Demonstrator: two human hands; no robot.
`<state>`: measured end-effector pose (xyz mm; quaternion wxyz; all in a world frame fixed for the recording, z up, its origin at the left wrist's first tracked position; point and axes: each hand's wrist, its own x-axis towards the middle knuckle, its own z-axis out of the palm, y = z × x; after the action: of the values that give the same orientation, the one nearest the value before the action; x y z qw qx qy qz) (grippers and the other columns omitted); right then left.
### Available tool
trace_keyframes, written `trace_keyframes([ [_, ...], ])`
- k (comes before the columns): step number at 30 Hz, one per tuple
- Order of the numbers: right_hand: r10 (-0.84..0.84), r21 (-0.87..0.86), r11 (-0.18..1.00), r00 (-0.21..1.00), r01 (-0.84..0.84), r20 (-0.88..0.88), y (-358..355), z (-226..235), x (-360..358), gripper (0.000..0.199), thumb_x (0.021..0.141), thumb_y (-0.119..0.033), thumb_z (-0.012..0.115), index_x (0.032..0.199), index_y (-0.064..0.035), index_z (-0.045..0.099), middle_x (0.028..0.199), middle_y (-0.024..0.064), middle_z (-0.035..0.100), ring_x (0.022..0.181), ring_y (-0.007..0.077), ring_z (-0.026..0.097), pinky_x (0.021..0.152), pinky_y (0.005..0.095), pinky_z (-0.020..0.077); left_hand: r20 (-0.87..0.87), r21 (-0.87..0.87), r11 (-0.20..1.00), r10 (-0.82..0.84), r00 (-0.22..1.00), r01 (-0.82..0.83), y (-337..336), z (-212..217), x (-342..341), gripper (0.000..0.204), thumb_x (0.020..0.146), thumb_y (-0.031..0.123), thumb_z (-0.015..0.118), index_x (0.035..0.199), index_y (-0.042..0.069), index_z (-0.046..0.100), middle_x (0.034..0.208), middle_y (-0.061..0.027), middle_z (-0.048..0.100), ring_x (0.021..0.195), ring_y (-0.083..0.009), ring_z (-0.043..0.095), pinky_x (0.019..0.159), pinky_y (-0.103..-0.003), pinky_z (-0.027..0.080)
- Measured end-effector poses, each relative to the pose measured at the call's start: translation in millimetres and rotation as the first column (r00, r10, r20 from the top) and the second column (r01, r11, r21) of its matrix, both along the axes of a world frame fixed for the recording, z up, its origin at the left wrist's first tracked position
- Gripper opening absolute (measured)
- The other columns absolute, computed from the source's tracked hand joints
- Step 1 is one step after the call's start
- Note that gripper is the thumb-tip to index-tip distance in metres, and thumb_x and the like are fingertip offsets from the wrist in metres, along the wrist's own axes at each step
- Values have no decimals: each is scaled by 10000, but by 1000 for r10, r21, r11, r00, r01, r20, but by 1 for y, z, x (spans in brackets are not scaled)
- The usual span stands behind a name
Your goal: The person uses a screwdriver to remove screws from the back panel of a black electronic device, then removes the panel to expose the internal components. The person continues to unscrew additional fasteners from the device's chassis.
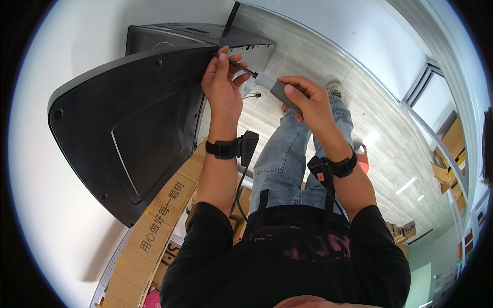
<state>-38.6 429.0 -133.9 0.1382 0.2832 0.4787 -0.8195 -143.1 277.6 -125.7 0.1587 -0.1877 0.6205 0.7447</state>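
A grey electric screwdriver [280, 91] is gripped in the closed right hand [307, 102], while its thin dark bit [241, 68] is pinched and steadied by the left hand [222, 82], seemingly for aim. It is held against the black rear panel [133, 123], just above cardboard boxes [164, 215].

Black sleeves pushed up the forearms, a black strap behind each hand's fingers carrying a small black box with cable, plus faded blue jeans [287, 159].
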Motion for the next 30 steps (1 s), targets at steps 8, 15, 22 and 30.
trace_keyframes([
  [8, 63, 554, 819, 934, 153, -351, -8, 2, 0, 308, 713, -45, 720, 1007, -54, 626, 858, 77, 603, 800, 218, 610, 707, 317, 478, 23, -46, 998, 36, 999, -35, 3, 2, -1, 251, 906, 255, 591, 1055, 53, 599, 836, -52, 641, 689, -135, 628, 536, -242, 522],
  [15, 9, 348, 933, 960, 93, -281, -3, -1, 2, 358, 717, -39, 710, 1058, -54, 599, 929, 75, 593, 805, 194, 599, 672, 307, 473, 13, -39, 999, 30, 999, -30, 0, -3, -3, 232, 919, 221, 569, 1054, 33, 594, 804, -48, 627, 659, -148, 634, 539, -246, 527],
  [22, 100, 178, 980, 993, -89, -57, 6, 3, -2, 355, 751, -59, 691, 1091, -78, 592, 951, 53, 599, 831, 145, 591, 669, 290, 477, 48, 15, 1000, 24, 999, -25, -1, 1, -4, 239, 919, 223, 569, 1073, 43, 594, 860, -54, 647, 754, -172, 656, 627, -271, 534],
  [30, 111, 536, 843, 958, 51, -266, -5, -1, 2, 374, 772, -51, 675, 1134, -64, 582, 989, 46, 582, 773, 106, 553, 644, 250, 469, 43, -36, 998, 53, 998, -51, 4, 2, -3, 210, 930, 197, 549, 1062, 39, 588, 818, -43, 619, 708, -182, 653, 596, -273, 535],
])
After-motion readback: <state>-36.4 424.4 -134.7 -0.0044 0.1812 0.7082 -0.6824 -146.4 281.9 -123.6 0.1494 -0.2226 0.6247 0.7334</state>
